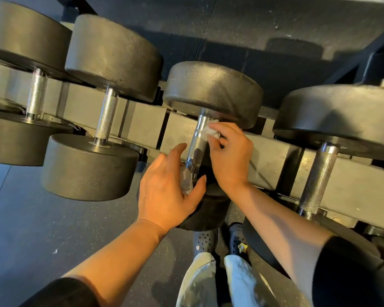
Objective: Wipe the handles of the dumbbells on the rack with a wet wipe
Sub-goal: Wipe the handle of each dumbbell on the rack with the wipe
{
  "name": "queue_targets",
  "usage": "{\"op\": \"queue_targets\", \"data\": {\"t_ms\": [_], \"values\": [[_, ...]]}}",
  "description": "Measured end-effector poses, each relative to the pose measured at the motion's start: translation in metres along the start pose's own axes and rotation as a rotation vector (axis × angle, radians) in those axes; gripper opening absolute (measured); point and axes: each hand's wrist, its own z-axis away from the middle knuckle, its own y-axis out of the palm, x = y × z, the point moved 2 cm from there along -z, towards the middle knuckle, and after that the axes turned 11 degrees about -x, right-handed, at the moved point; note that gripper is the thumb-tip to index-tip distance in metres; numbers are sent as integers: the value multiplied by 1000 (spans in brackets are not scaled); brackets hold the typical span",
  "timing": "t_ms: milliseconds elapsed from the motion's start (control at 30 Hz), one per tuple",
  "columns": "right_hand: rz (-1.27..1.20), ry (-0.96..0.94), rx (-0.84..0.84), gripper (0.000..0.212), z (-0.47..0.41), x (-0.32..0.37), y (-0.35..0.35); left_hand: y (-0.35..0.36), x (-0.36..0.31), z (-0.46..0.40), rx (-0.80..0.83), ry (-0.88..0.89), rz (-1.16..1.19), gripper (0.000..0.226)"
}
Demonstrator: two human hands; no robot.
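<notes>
Between the dumbbell's heads, right hand [230,156] pinches a wipe [211,131] against the handle [195,145]; left hand [169,191] cups another wipe [186,181] beside its lower end.

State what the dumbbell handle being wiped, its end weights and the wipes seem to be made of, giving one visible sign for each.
Handle: looks like chromed steel, mirror-bright with a cross-hatched knurled middle.
End weights: probably rubber or urethane coating, matte black and faintly pebbled.
Wipes: seemingly thin nonwoven fabric, whitish and crumpled softly in the right hand and left hand.

A gym: heavy black dumbbells [111,103] with knurled steel handles sit in a row on a rack [273,156], over dark speckled rubber floor [53,229].
</notes>
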Motion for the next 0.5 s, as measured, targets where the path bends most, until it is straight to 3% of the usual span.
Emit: {"op": "queue_targets", "data": {"t_ms": [167,300,367,500], "values": [[-38,85,185,14,18,-14,-5,0,1,0,4,-11,-5,64],[-81,191,409,22,35,-13,-9,1,1,1,2,-31,-3,66],[-111,200,402,23,33,-10,-11,0,1,1,-3,-51,1,67],[-100,54,168,18,13,9,-14,-1,0,0,-23,-84,5,68]]}}
